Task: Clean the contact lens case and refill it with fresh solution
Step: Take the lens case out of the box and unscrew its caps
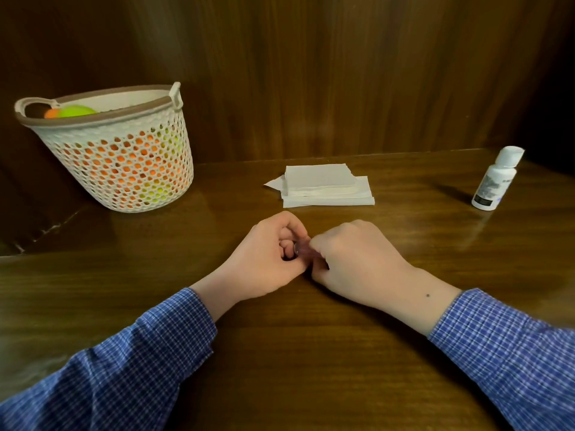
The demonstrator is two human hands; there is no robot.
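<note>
Both hands meet at the middle of the dark wooden table. The left hand has its fingers curled around one end of a small, pale pinkish contact lens case, and the right hand pinches the other end, so most of the case is hidden between them. Beyond the hands lies a stack of folded white paper towels. A white solution bottle stands upright far to the right. At the far left sits a white perforated basket holding orange and green things. Blue checked sleeves cover both forearms.
</note>
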